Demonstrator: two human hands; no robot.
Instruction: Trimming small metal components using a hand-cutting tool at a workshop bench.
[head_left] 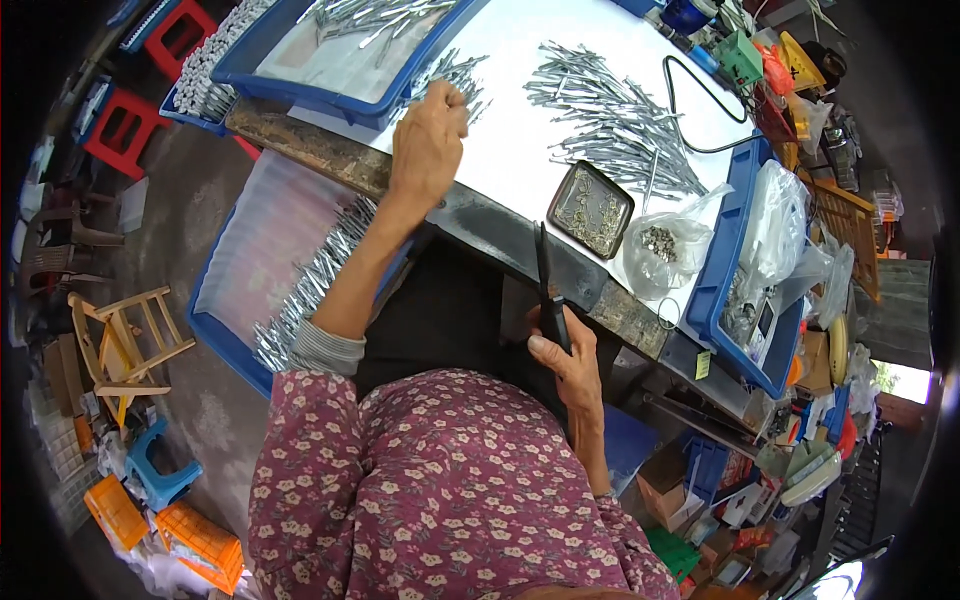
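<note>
My left hand (pixel 428 148) is over the near edge of a small pile of thin silvery metal rods (pixel 466 72), beside a blue tray. Its fingers are curled together, and whatever they hold, if anything, is hidden. In front of my body, below the table edge, my right hand (pixel 572 365) grips a slim black tool with a narrow pointed end (pixel 545 265), perhaps a knife. A larger heap of metal rods (pixel 610 115) lies on the white tabletop (pixel 510 140). Near it sits a dark square tray (pixel 626 232) of tiny metal parts.
A clear plastic bag of small parts (pixel 640 275) and a blue bin with plastic bags (pixel 712 270) are at the right. The blue tray (pixel 375 108) stands back left. Another blue bin with metal rods (pixel 203 325) is at lower left, near a wooden chair (pixel 118 388).
</note>
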